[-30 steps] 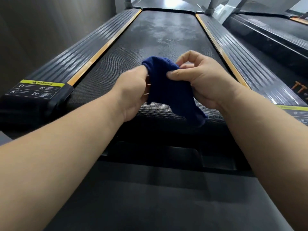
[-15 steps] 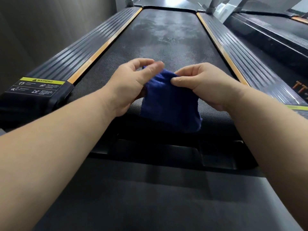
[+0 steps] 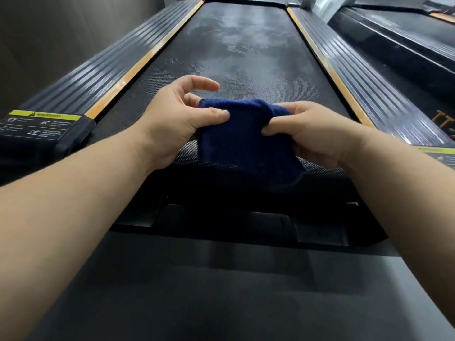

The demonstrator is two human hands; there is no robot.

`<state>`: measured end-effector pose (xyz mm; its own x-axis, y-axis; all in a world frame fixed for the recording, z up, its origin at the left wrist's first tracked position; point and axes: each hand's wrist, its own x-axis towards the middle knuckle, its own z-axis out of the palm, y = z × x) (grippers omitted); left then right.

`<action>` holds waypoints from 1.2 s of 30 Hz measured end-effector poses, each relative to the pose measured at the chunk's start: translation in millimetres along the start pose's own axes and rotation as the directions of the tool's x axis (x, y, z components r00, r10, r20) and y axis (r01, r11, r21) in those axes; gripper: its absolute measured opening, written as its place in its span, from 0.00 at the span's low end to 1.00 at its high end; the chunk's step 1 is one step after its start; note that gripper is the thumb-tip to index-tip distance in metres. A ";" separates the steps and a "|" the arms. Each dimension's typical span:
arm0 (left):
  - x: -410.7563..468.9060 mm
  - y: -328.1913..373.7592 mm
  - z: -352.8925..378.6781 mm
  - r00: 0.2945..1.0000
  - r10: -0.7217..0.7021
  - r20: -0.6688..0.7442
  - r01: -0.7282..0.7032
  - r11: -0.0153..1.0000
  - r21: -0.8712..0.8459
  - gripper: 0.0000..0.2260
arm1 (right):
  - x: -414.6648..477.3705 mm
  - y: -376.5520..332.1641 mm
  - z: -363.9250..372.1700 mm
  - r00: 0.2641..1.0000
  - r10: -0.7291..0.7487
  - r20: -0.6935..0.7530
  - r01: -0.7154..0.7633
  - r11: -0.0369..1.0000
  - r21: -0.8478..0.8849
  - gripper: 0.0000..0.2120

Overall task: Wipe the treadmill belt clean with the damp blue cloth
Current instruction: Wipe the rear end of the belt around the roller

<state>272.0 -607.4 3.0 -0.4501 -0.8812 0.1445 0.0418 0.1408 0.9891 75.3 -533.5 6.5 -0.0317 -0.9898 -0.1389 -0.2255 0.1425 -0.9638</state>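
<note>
The dark blue cloth (image 3: 242, 141) hangs folded between both hands above the near end of the black treadmill belt (image 3: 246, 55). My left hand (image 3: 179, 119) pinches its left top edge with the thumb, while the index finger sticks out free above. My right hand (image 3: 312, 134) grips the right top edge with thumb and curled fingers. The cloth's lower corner droops over the belt's rear edge. Pale streaky patches show on the belt farther up.
Ribbed dark side rails with orange strips, the left one (image 3: 115, 67) and the right one (image 3: 349, 67), run along both sides of the belt. A yellow warning label (image 3: 44, 124) sits on the left rear cap. A second treadmill (image 3: 406, 38) stands to the right. A dark wall is on the left.
The cloth has been spread wider between the hands. My left hand shifted its grip, thumb now on the cloth's front. Both hands sit slightly lower in the view.
</note>
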 end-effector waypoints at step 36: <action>-220.5 158.8 447.4 0.265 -0.756 0.598 0.470 0.643 0.604 0.05 | -551.8 2.8 -132.6 0.076 0.836 -0.544 -0.122 0.549 0.827 0.11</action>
<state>-21.2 -188.8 116.3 -0.6846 -0.0705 -0.7255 -0.7239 -0.0513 0.6880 -36.9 12.9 110.6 -0.7207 0.0431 -0.6919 0.6848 0.1995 -0.7009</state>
